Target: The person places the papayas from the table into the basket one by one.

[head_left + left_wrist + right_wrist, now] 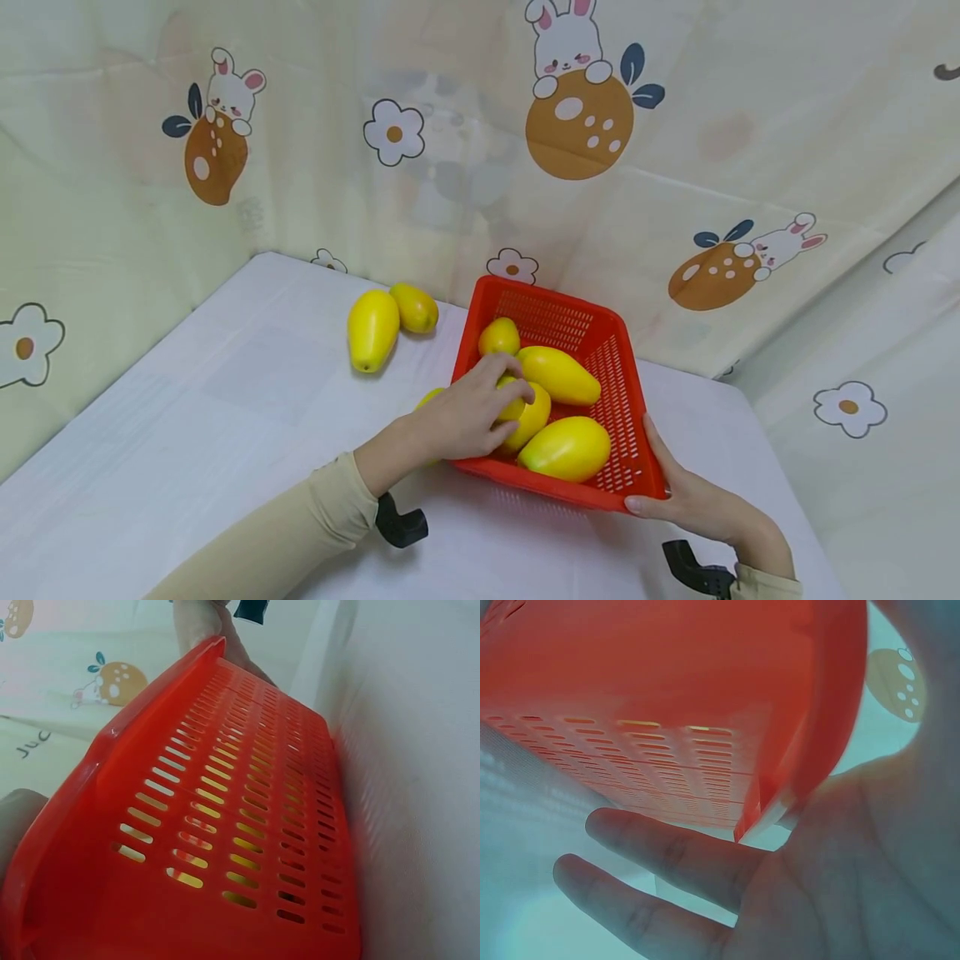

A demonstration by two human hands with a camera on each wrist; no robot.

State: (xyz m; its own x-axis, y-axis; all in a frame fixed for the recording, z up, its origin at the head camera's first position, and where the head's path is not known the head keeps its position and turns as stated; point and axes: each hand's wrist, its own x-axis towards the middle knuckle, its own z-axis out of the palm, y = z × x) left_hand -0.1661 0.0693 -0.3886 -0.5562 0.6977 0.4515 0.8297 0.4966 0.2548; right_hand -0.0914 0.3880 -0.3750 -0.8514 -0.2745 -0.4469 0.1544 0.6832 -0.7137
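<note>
A red plastic basket (543,490) with slotted walls stands on the table, tilted in the head view, with several yellow mangoes (558,375) inside. My left hand (468,412) reaches over its left rim, fingers and thumb curled round a mango (512,408) that they partly cover. In the left wrist view, the basket wall (225,780) hides most of that hand's work. At the near right corner, my right hand (697,500) grips the basket, thumb on the rim. Two of its fingers (675,851) stretch out below the basket in the right wrist view.
Two more mangoes (372,331) lie on the white-covered table (247,400), left of the basket. Another yellow fruit (429,398) shows partly behind my left wrist. A printed curtain (450,192) hangs close behind the table and along its sides.
</note>
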